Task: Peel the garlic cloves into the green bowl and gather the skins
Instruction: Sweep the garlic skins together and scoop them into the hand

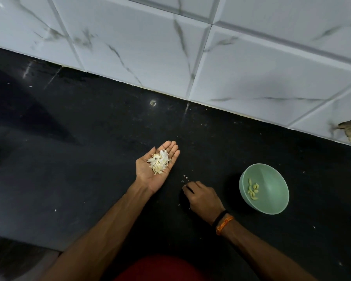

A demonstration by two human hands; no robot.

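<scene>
Red garment (160, 268) nearest cam. Black stone bench (89, 159), then pale green round bowl (272, 177) w/ peeled cloves (252, 189). Left hand (156, 167) flat, palm up, carrying white papery garlic skins (159, 162). Right hand (203, 197) curled, fingertips at stray skin flecks (184, 177), which lie between the hands, closer to the right; can't tell if pinched.

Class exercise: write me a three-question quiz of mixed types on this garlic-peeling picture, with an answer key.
1. True or false: the peeled cloves lie inside the green bowl.
2. Multiple choice: the pile of skins rests on A) the counter, B) the left hand's open palm, C) the bowl's rim.
3. Fill in: the right hand reaches with its fingertips to stray skin bits on the black ____.

Key: 1 true; 2 B; 3 counter.
</scene>
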